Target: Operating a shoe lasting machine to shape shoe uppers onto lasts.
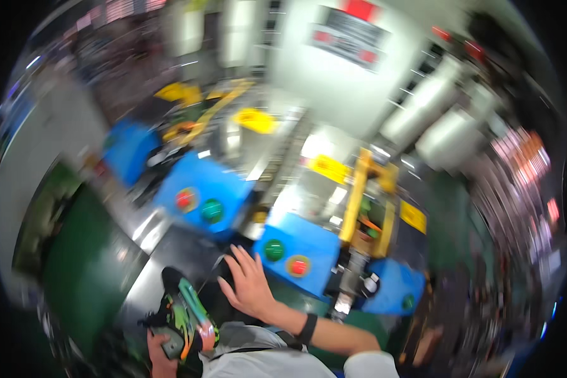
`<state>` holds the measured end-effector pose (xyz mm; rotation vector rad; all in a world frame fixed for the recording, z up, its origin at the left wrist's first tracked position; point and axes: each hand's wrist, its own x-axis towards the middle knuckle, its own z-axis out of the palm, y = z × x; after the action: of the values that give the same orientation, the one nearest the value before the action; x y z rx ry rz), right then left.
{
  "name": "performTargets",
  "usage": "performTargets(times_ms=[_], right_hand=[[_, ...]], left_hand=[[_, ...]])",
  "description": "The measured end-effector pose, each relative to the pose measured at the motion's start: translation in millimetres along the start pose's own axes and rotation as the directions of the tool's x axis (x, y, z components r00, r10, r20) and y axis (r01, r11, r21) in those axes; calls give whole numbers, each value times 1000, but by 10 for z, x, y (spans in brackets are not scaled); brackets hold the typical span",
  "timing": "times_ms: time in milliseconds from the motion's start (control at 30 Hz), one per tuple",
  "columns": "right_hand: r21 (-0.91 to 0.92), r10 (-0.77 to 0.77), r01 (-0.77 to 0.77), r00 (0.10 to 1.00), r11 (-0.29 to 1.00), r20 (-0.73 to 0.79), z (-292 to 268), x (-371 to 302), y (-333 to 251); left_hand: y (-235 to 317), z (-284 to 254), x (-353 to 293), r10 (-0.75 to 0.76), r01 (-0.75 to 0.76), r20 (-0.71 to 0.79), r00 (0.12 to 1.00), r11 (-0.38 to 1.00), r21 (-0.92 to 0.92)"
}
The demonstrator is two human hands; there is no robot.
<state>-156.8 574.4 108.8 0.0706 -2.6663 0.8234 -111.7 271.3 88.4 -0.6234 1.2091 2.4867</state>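
Shoe (186, 309) (best read, blur's heavy; dark with green, teal and orange) is at my lower left, in front of my body. My left hand (160, 358) is clamped on its lower, near end; exact finger placement I can't tell. Long axis runs up and slightly left, away from me, dark narrow end farthest out, teal stripe slanting along it.

My right hand (249, 286) holds nothing I can see: fingers spread, reaching up and a bit left, thumb side toward the shoe. Hands are apart, shoe between them, more to the left. So left is the nearer hand, already on it; right is off to the shoe's right and slightly farther out, not touching it.

Right fingertips are just beside the left edge of the right box (305, 241), blue, near the gap between it and the left box (201, 186). Contact with the box: can't tell. Its green button (274, 250) is the nearest button to that hand, red button (298, 266) farther right. Black table (176, 252) lies beyond the shoe. Yellow frame (358, 195) stands past the right box, well apart from both hands
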Motion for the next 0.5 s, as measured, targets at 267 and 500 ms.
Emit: performTargets(times_ms=[267, 500], right_hand=[[549, 60, -299, 910, 781, 410, 844, -873, -396], [481, 257, -514, 825, 710, 503, 951, -573, -725]], left_hand=[[-122, -923, 47, 401, -70, -425, 811, 788, 611], [-15, -1253, 953, 529, -186, -98, 843, 458, 869]])
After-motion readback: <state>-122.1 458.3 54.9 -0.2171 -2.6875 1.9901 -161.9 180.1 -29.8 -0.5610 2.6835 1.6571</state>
